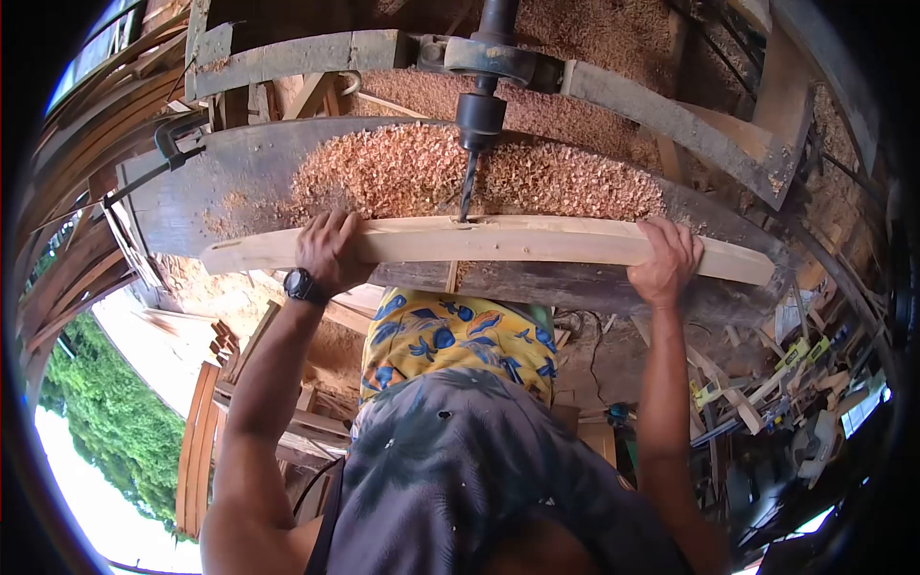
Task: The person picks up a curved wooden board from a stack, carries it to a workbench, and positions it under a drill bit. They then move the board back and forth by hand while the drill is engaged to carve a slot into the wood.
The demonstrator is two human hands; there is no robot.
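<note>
A long pale wooden beam (508,241) lies across the dark work board (220,168) in front of me. My left hand (331,251), with a black watch on the wrist, is closed over the beam left of its middle. Toward its right end, my right hand (666,254) grips it with fingers over the far edge. Between the hands, a drill bit (469,187) in a dark chuck (480,117) reaches down to the beam's far edge, where a small cut shows. Heaped wood shavings (402,168) lie behind the beam and around the bit.
Curved timber bars (297,62) flank the drill spindle at the back. A clamp (177,149) sits at the board's left end. Stacked planks (81,163) line the left side. Tools and offcuts (757,383) crowd the right, with a yellow level (805,355) among them.
</note>
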